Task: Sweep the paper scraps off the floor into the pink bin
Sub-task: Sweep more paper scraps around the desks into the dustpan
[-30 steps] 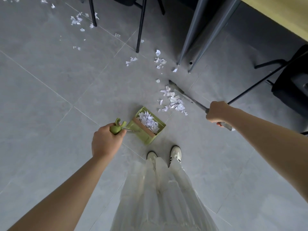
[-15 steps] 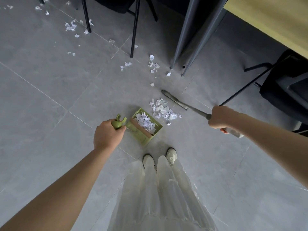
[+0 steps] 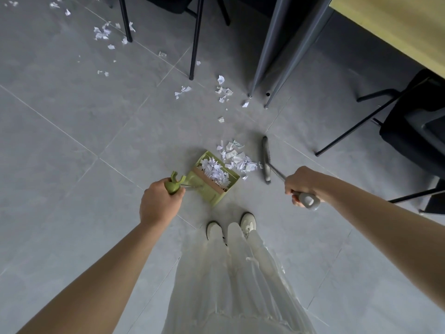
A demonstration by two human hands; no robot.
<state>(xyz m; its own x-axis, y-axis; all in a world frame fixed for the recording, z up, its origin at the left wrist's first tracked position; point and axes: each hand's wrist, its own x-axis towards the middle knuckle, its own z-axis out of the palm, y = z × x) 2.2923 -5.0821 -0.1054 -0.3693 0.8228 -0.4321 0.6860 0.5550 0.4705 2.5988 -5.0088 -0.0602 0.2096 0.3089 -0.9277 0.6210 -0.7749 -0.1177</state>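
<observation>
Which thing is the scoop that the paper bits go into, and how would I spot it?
Look at the grey tiled floor just ahead of the person's white shoes. There sits the dustpan, its long handle held by the left hand. It is the only light green thing there, an open tray already holding white scraps, unlike the grey broom beside it.

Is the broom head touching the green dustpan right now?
Apart. The head view shows bare floor and a scrap pile between the broom head and the green dustpan.
</observation>
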